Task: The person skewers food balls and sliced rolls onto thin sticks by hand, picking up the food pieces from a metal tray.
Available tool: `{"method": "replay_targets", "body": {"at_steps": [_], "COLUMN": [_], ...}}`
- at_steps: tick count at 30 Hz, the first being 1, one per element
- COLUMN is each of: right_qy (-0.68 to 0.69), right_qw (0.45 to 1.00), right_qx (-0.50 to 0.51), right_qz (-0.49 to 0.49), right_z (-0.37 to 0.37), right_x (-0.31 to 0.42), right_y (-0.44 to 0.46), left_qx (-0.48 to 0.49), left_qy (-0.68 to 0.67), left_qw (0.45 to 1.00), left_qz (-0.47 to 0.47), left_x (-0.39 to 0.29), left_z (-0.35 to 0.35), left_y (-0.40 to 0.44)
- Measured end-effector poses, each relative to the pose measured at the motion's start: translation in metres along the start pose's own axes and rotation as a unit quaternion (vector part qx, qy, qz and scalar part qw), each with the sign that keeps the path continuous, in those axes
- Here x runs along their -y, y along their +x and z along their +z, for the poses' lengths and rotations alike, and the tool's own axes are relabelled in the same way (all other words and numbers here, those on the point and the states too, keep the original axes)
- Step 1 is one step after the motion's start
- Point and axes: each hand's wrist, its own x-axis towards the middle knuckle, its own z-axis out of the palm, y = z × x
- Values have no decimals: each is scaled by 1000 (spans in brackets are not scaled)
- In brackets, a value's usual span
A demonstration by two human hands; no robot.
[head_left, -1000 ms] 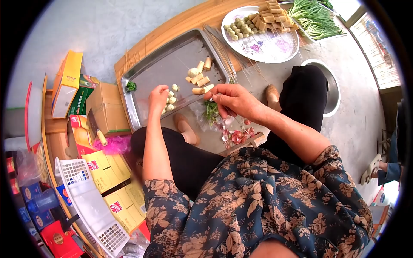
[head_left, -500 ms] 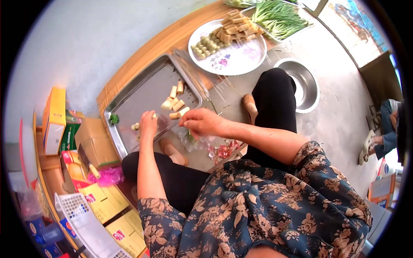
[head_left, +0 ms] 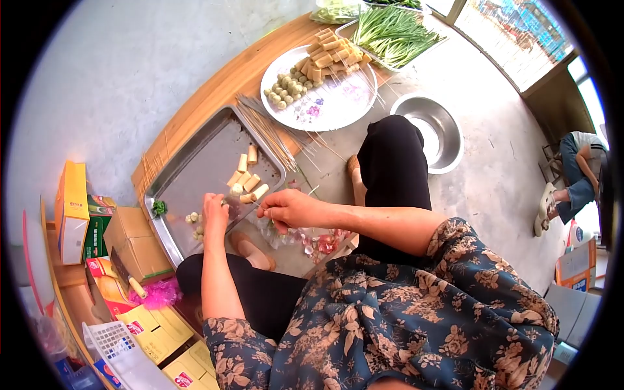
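My left hand is over the near part of a grey metal tray, its fingers closed on something I cannot make out. Small pale balls lie beside it in the tray. To the right, my right hand pinches a thin skewer, which is hard to see, near the tray's near right edge. Short tan rolls lie in the tray between and beyond my hands. A sprig of green leaves is at the tray's left edge.
Loose skewers lie beside a round white plate of green balls and stacked rolls. Behind are green stalks. A metal basin stands on the floor. Boxes and a knife are at left; another person sits far right.
The view has swung, so the tray and plate sit lower and further left. My left hand has gone from above the small balls to beside them, nearer the rolls.
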Motion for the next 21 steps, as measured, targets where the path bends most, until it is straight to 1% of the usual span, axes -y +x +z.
{"method": "replay_targets", "body": {"at_steps": [2,3,5,6,8,10,13,14,15,16,17,18,19,20,21], "right_qy": [24,26,30,31,51,22,43,44,44,43,46,40,33,34,25], "right_qw": [1000,1000,999,999,998,999,999,998,998,998,998,999,999,999,1000], "right_qx": [-7,-6,-15,-11,-22,-28,-23,-25,-22,-19,-15,-11,-8,-5,-1], "right_qz": [-14,-13,-17,-17,-14,4,23,30,31,32,31,23,15,15,14], "right_z": [1,2,0,0,0,-1,-4,-4,-5,-4,-2,-1,0,2,3], "right_x": [-5,-6,-6,-9,-17,-16,-16,-12,-9,-7,-3,1,5,8,10], "right_y": [2,2,1,3,7,6,5,3,2,1,-1,-2,-3,-4,-6], "left_qx": [-25,-24,-24,-24,-44,-39,-32,-36,-41,-41,-38,-35,-23,-25,-23], "left_qy": [31,32,19,21,39,46,77,-31,-139,-137,-341,-530,-607,-606,-680], "left_qw": [998,998,1000,999,998,998,997,999,988,989,934,834,782,782,720], "left_qz": [40,38,6,3,25,11,0,-22,-43,-47,-102,-153,-143,-145,-135], "left_x": [3,1,-6,-5,2,-2,-5,-2,1,-3,-7,-11,-14,-15,-16], "left_z": [3,2,0,2,8,9,9,13,14,10,4,-4,-11,-18,-23], "left_y": [0,-2,0,2,3,2,9,16,20,22,23,22,19,17,16]}}
